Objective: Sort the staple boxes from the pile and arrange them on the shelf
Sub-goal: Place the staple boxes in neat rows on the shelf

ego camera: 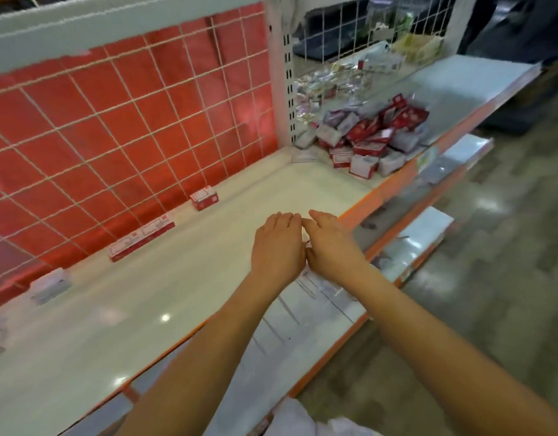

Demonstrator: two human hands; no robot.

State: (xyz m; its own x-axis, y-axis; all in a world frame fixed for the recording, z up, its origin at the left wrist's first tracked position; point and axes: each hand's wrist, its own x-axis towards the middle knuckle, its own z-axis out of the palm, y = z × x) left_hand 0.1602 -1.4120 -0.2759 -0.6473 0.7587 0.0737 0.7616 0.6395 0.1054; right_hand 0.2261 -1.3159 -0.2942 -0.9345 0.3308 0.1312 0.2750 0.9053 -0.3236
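The left hand and right hand touch over the shelf's front edge, backs up. Each grip is hidden, so I cannot tell its state. Beyond, a few staple boxes line the red-backed mesh. Farther right lies the pile.

Both arms reach forward; left hand and right hand touch, palms down, fingers loosely bent.

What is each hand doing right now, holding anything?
Left hand: cannot be told; palm faces down, hiding any grip.
Right hand: cannot be told; palm faces down too.
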